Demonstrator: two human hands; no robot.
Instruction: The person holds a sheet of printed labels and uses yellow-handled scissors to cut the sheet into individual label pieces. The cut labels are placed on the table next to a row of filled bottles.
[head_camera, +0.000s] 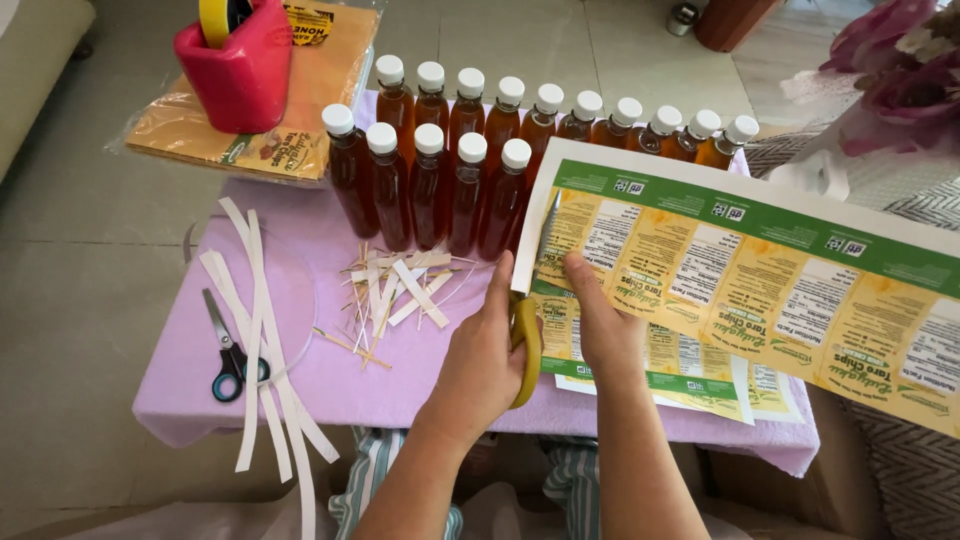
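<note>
My left hand (478, 360) grips yellow-handled scissors (527, 345). Their blade reaches up into the left edge of a large printed label sheet (760, 270), green-banded with yellow and white panels. My right hand (600, 325) pinches that sheet right beside the blade and holds it lifted over the table. More label sheets (700, 385) lie flat under it on the purple tablecloth (330, 380).
Two rows of amber bottles (450, 180) with white caps stand at the back of the table. Paper trimmings (400, 290) and long white strips (262, 330) lie at left beside blue-handled scissors (228, 360). A red container (245, 70) sits on stacked packets (300, 120). Flowers (900, 70) stand at far right.
</note>
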